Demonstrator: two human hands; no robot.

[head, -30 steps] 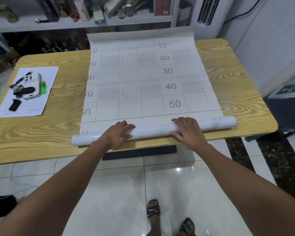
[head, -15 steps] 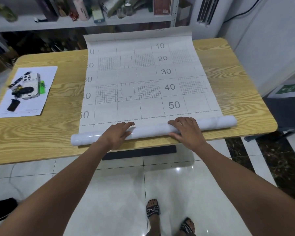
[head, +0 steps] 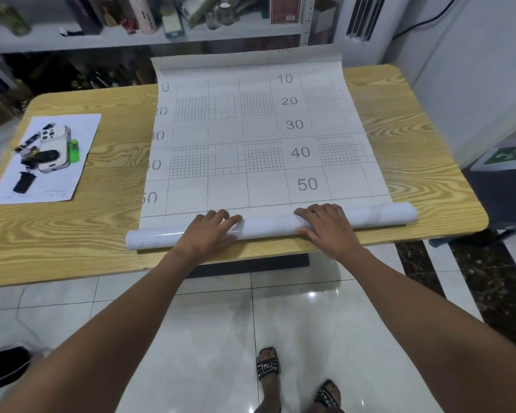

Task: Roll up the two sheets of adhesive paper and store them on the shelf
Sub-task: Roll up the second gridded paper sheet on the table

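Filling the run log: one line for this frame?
step: rolling sheet | left hand: rests on roll | right hand: grips roll | sheet: mostly flat on table

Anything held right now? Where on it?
The paper roll: left hand presses flat left of its middle, right hand cups it right of middle, thumb on near side.
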